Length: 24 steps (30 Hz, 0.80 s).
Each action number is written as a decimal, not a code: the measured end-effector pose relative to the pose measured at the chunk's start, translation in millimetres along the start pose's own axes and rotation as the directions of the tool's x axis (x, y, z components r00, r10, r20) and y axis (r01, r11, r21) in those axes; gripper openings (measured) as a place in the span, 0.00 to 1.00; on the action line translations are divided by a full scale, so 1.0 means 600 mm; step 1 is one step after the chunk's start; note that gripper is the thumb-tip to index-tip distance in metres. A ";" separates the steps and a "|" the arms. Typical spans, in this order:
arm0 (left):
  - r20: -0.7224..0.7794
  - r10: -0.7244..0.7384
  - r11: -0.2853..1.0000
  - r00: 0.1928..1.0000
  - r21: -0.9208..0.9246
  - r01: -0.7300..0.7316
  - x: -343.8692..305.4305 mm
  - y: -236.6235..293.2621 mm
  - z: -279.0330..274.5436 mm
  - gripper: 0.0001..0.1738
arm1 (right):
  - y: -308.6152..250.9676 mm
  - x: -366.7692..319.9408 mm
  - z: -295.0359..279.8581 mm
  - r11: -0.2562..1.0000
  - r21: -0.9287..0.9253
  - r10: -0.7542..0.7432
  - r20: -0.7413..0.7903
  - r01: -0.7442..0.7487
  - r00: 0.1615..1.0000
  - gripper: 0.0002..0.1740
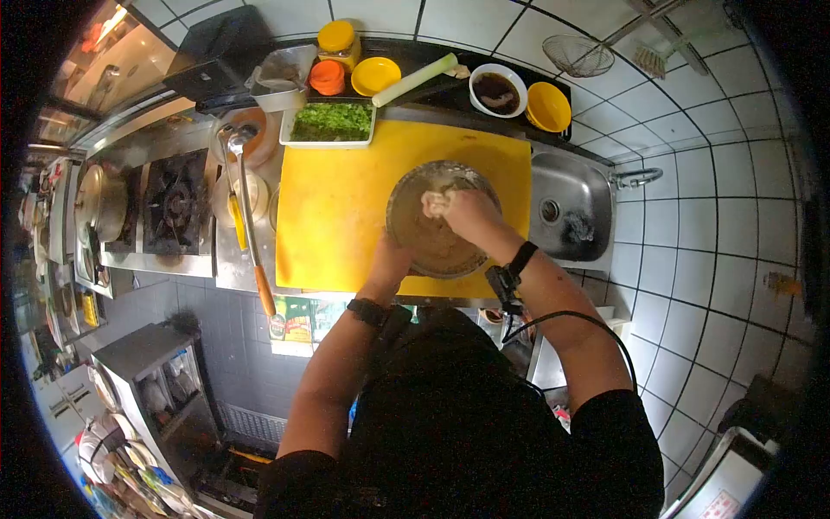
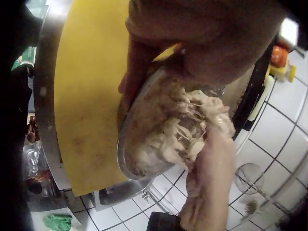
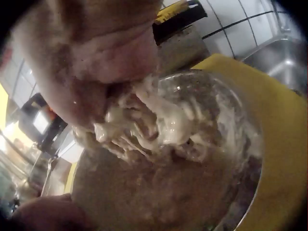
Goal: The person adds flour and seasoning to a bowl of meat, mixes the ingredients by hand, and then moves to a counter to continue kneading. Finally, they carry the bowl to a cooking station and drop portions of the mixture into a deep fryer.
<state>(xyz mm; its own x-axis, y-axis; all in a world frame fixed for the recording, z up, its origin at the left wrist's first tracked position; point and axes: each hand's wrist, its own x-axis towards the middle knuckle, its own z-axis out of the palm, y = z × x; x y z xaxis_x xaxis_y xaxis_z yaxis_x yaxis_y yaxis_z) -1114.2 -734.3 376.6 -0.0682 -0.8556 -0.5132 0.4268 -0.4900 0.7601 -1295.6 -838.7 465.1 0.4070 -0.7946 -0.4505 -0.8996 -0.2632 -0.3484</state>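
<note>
While left hand (image 1: 393,261) grips bowl (image 1: 391,201), curled right hand (image 1: 471,218) holds batter (image 3: 171,126).

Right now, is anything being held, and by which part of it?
Yes. The left hand holds the bowl by its near left edge. The right hand grips sticky batter, though where its fingers close is hidden.

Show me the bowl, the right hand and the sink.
Bowl (image 3: 246,139), right wrist view: inner wall.
Right hand (image 1: 472,216), head view: back of the hand.
Sink (image 1: 571,180), head view: bare part of the basin.
</note>
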 end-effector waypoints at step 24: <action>0.067 -0.026 0.998 0.997 0.061 0.022 -0.024 0.048 0.022 0.30 | -0.022 0.002 0.034 0.937 -0.327 -0.138 -0.024 0.123 0.990 0.12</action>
<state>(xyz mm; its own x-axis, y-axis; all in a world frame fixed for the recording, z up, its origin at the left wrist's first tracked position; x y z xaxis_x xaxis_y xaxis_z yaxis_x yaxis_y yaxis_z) -1113.0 -738.4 411.0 -0.1392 -0.8519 -0.5049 0.3694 -0.5177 0.7717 -1279.7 -825.3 452.6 0.5237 -0.7635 -0.3780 -0.8445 -0.5235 -0.1127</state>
